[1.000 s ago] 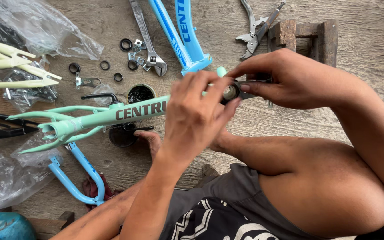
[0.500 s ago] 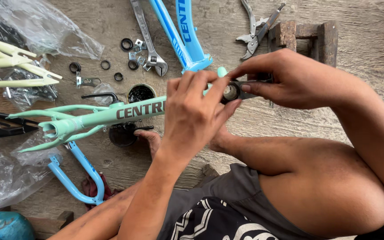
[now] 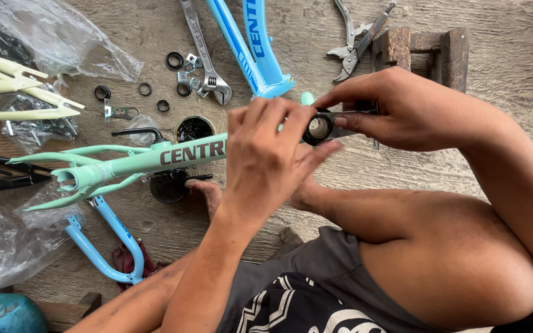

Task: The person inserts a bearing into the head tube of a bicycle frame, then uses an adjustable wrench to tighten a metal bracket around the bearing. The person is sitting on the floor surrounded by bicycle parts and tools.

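A mint-green bicycle frame (image 3: 137,161) lies across my lap and the wooden floor, its rear stays at the left. My left hand (image 3: 269,161) wraps around the frame's front end, fingers against a black ring-shaped bearing cup (image 3: 317,127) at the tube's opening. My right hand (image 3: 402,111) pinches that same black cup and a dark tool part behind it from the right side. The tube end itself is mostly hidden by my fingers.
A blue frame (image 3: 249,46) lies above, an adjustable wrench (image 3: 208,58) beside it, with several black rings (image 3: 174,60) and small parts. Pliers (image 3: 353,40) and a rusty block (image 3: 421,46) sit upper right. A grease tin (image 3: 194,128), plastic bags (image 3: 63,40) and pale yellow stays (image 3: 20,92) lie left.
My left fingers have shifted slightly on the black cup; the frame and right hand stay where they were.
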The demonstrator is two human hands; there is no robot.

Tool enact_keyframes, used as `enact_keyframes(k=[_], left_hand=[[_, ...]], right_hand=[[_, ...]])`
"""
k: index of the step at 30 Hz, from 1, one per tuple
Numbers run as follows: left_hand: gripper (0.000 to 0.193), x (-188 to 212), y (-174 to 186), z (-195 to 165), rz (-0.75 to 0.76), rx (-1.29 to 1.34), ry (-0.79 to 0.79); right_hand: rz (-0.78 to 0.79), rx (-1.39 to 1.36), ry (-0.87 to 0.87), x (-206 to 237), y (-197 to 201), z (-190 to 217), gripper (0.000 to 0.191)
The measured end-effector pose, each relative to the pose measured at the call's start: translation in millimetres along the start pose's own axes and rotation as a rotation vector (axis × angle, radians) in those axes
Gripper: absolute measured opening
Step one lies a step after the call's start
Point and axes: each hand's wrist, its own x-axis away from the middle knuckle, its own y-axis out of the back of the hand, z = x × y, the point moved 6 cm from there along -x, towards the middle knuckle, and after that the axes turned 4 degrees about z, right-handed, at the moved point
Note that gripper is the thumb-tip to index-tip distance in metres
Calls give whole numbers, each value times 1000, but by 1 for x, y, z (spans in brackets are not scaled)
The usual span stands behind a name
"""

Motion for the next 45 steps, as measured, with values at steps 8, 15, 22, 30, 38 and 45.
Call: enact_keyframes(k=[8, 15, 22, 30, 38, 45], left_hand=[[40, -1, 4, -7, -58, 62, -62], [51, 0, 6, -5, -53, 47, -13], [40, 2, 4, -8, -55, 59, -59], [49, -3, 4, -8, -55, 41, -38], [47, 2, 5, -8, -73, 60, -66], [39, 2, 7, 2, -65, 149, -17]], right_hand=[[5, 23, -29, 0, 0, -1, 37], [-9, 6, 22, 1, 0, 0, 35], [-3, -2, 16, 1, 0, 0, 36], [-6, -24, 57, 1, 0, 2, 34], [55, -64, -226, 2, -4, -3, 38], [15, 28, 81, -5, -4, 14, 36]])
